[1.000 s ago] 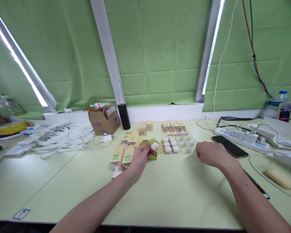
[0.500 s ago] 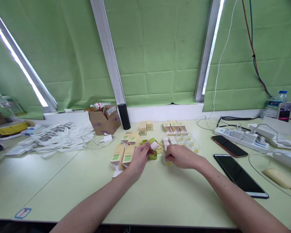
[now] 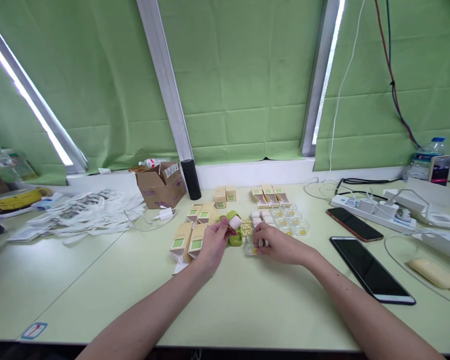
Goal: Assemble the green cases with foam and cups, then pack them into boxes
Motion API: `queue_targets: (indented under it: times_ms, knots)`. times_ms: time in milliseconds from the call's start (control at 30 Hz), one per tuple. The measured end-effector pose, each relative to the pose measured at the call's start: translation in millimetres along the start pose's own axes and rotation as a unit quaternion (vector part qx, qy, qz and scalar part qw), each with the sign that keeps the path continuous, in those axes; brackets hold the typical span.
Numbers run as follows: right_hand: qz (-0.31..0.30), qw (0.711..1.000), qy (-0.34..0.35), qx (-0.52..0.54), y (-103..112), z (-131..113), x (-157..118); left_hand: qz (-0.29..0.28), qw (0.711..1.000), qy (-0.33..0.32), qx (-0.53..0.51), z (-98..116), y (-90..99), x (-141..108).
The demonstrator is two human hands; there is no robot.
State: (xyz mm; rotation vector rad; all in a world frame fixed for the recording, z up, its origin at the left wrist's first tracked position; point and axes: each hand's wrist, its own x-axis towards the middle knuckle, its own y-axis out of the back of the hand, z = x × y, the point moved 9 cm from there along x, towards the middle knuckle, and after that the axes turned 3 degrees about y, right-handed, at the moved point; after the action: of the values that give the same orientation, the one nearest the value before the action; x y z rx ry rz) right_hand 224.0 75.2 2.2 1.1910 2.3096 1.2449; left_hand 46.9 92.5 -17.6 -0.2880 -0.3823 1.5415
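Note:
My left hand [image 3: 214, 244] pinches a small green case [image 3: 230, 215] with a pinkish-white block [image 3: 235, 223] showing on its right side. Just below it on the table sits another green piece [image 3: 235, 241]. The fingers of my right hand [image 3: 277, 244] are closed on a small clear plastic box [image 3: 250, 249] with a yellow mark, at table level. Several more clear boxes [image 3: 300, 227] stand behind that hand. Pinkish-white blocks [image 3: 265, 214] and small yellow squares [image 3: 246, 226] lie between the hands.
Tan cartons with green labels [image 3: 180, 239] stand left of my hands, more cartons [image 3: 270, 196] behind. Two phones [image 3: 371, 270] and a power strip [image 3: 371, 212] lie right. White straps [image 3: 86, 212], a cardboard box [image 3: 160, 186] and a black cylinder [image 3: 191, 180] are at the left back.
My right hand has shifted slightly left with the clear box, and its fingers have turned a little. My left hand still holds the green case almost in place.

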Motion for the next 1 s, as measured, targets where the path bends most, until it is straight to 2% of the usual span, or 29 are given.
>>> queue_targets:
  times_ms: [67,133,267,367,467,633,800,900,1000]
  knots:
    - [0.035,0.996,0.009,0.087,5,-1,2,-0.003,1.000,-0.006,-0.009,1,-0.5,1]
    - [0.072,0.977,0.015,0.202,8,1,5,-0.007,1.000,-0.006,-0.027,1,-1.2,1]
    - [0.139,0.907,0.026,0.397,4,8,12,-0.020,0.997,0.000,-0.074,2,-4.7,0]
    - [0.194,0.873,0.027,0.447,-1,14,15,-0.030,0.995,0.012,-0.098,2,-8.3,-2]
    - [0.245,0.856,0.030,0.454,-2,15,14,-0.036,0.993,0.025,-0.111,1,-10.2,-3]
    - [0.298,0.854,0.014,0.426,-1,13,5,-0.043,0.991,0.030,-0.121,0,-11.9,-4]
    - [0.297,0.884,-0.008,0.360,-4,12,1,-0.044,0.990,0.034,-0.133,-1,-12.4,-5]
    - [0.295,0.897,0.008,0.329,-4,6,0,-0.055,0.990,0.035,-0.129,-2,-14.0,-6]
    - [0.324,0.897,0.028,0.299,0,2,-2,-0.069,0.989,0.045,-0.122,-6,-16.4,-6]
